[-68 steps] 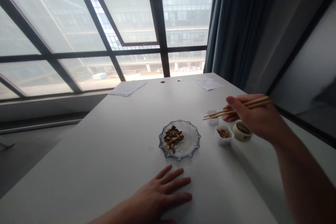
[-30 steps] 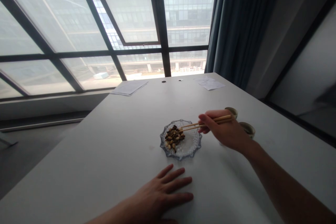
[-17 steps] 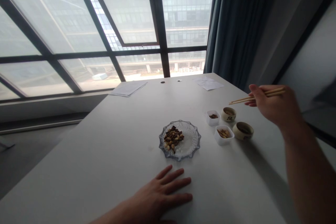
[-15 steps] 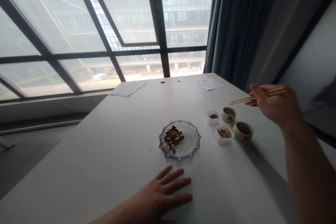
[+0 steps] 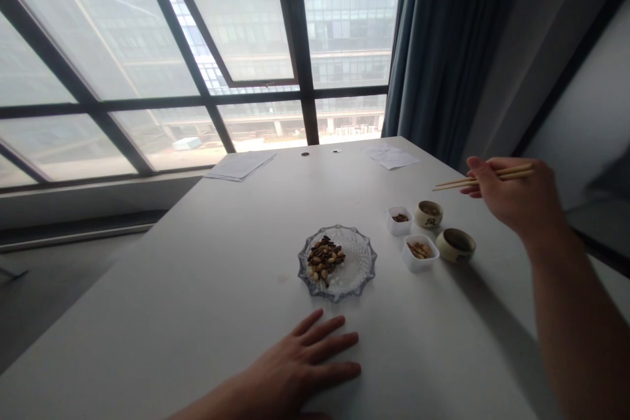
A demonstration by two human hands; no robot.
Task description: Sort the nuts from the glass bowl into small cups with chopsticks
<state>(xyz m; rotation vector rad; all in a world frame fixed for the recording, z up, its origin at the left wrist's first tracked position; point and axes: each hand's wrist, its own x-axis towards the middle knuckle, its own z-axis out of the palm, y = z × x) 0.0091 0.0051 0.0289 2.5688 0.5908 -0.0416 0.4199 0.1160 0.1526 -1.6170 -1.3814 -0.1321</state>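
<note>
Working from afar, I had the right hand (image 5: 516, 200) clamped on the chopsticks (image 5: 512, 174), clear of the cups (image 5: 456, 247), perhaps for better view. The left hand (image 5: 312, 357) lay fingers apart, probably for steadiness, near the plate (image 5: 358, 269), seeds (image 5: 325, 258) at its left.

Noted plate (image 5: 357, 262) on table (image 5: 172, 289), with seeds (image 5: 325, 259) in its left part and left hand (image 5: 300, 357) before it. Found two tubs (image 5: 420, 257) right of plate, two cups (image 5: 455, 247) right of tubs, papers (image 5: 241, 166) at far end.
</note>
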